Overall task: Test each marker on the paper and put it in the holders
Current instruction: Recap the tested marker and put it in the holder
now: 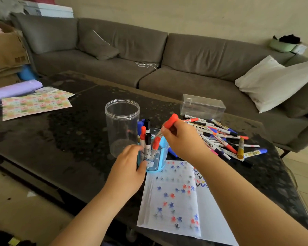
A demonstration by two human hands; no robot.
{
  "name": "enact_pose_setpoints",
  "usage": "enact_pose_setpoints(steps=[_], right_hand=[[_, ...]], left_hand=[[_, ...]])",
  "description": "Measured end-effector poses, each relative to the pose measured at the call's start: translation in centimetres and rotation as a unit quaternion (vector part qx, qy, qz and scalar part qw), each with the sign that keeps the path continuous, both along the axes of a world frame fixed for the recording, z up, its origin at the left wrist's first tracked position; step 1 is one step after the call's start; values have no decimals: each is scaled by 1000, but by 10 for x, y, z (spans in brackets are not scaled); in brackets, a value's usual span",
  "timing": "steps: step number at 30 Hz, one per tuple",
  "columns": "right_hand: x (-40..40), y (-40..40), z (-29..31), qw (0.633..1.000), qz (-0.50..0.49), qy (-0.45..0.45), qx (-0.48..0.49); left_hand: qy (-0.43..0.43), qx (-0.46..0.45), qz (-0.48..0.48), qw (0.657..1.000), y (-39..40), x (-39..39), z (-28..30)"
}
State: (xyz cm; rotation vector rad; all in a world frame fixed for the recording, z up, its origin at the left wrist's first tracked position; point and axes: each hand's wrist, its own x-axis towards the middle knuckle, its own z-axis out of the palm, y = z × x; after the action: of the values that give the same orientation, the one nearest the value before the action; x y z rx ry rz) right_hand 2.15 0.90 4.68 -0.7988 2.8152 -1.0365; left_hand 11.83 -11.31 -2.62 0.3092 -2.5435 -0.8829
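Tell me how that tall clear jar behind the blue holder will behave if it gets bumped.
The clear jar stands upright and looks empty, so it is probably light and would slide or tip easily. It is tall for its base, which adds to the tipping risk. Being round, it would likely roll across the dark table once down, perhaps toward the blue holder beside it.

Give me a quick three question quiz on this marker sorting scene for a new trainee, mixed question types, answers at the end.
1. True or false: the clear plastic jar already holds several markers.
2. Which hand holds the red-capped marker over the blue pen holder? A) left hand B) right hand
3. Fill in: the loose marker pile lies in front of the clear ____.

Key:
1. False; it looks empty.
2. B; the right hand grips it, while the left hand grips the holder.
3. Box.
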Motion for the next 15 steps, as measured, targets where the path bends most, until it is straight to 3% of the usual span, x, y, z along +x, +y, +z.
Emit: enact_pose_setpoints(steps=[5,9,15], right_hand=[[-9,-15,-3,995,11,-74,66],[-5,-10,-7,996,26,-85,21],[-6,42,-39,993,-60,-100,-21]], left_hand=[[15,4,-11,1000,0,-1,-4],[17,1,-3,1000,2,1,-9],[-28,2,-61,998,21,-4,-8]])
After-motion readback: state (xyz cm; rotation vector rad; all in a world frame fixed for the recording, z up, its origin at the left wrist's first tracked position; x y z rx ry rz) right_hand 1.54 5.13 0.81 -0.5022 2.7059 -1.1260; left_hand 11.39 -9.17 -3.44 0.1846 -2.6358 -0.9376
